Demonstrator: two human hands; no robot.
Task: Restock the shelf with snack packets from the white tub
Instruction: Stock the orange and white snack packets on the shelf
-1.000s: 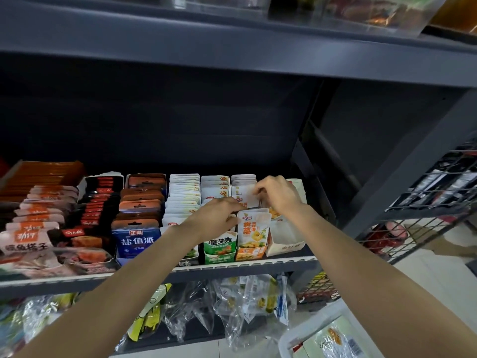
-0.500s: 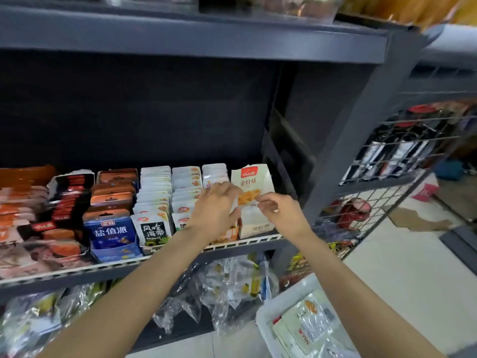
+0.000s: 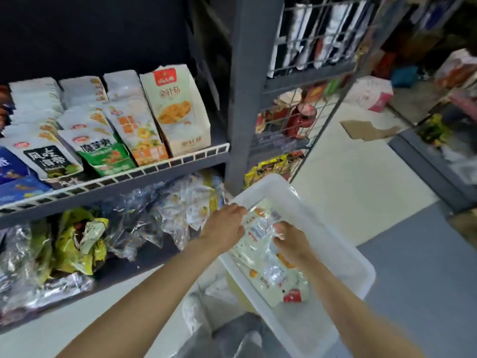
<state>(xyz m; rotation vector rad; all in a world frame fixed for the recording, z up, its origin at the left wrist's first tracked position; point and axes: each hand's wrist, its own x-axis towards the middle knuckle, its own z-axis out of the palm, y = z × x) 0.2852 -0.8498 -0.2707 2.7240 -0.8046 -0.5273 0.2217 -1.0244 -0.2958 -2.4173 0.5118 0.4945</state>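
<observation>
While both hands are down in the white tub (image 3: 343, 223), worth sorting the grip before lifting anything. Left of the tub and above it, on the shelf (image 3: 144, 171): rows of upright snack packets, a black-label packet (image 3: 46, 158) at the front, then a green-label packet (image 3: 103, 153), then an orange-label packet (image 3: 139, 133), and nearest the tub side a tall white display carton (image 3: 178, 109) that looks like the slot to fill, though that is only a guess. Down inside the tub, at its near-left wall: left hand (image 3: 224, 226), fingers curled onto the top edge of the clear-wrapped packets (image 3: 260, 254); whether properly pinched or merely resting, cannot tell, with the fingertips hidden. Just right of it, mid-tub: right hand (image 3: 291, 241), fingers bent down over the crinkled film, apparently gripping it.

Best to gather a small, squared stack rather than a fistful of slippery film. Pinch packet bodies, not loose wrapper. Lift straight up clear of the tub rim, keep labels facing forward, then slide in upright from the shelf front. Risk: film slipping and packets spilling back into the tub.
</observation>
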